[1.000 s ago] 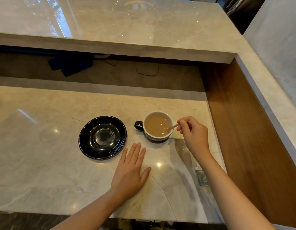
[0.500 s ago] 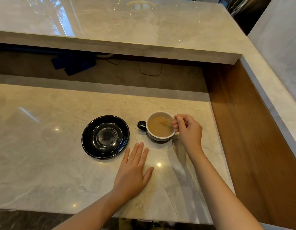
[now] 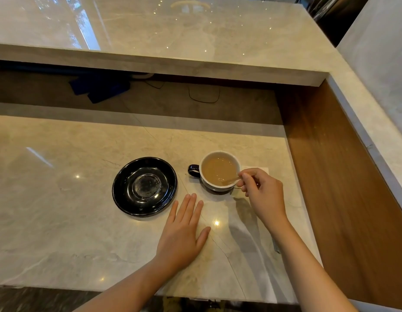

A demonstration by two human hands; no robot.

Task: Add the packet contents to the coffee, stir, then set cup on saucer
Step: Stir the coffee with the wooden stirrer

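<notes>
A dark cup (image 3: 219,169) with a white inside holds light brown coffee and stands on the marble counter, its handle pointing left. My right hand (image 3: 262,194) is at the cup's right rim, pinching a thin wooden stirrer (image 3: 231,180) whose tip dips into the coffee. An empty black saucer (image 3: 144,186) lies to the left of the cup, apart from it. My left hand (image 3: 184,233) rests flat on the counter in front of the saucer and cup, fingers spread, holding nothing. A white paper (image 3: 260,171) lies partly hidden under the cup and my right hand.
A raised marble ledge (image 3: 164,64) runs across the back. A wooden side wall (image 3: 344,188) closes the counter on the right. A small clear item (image 3: 276,245) peeks out beside my right forearm. Dark blue cloth (image 3: 98,88) and a cable lie in the recess behind.
My right hand has circled at the cup's rim, moving the stirrer through the coffee. The left hand has stayed flat on the counter.
</notes>
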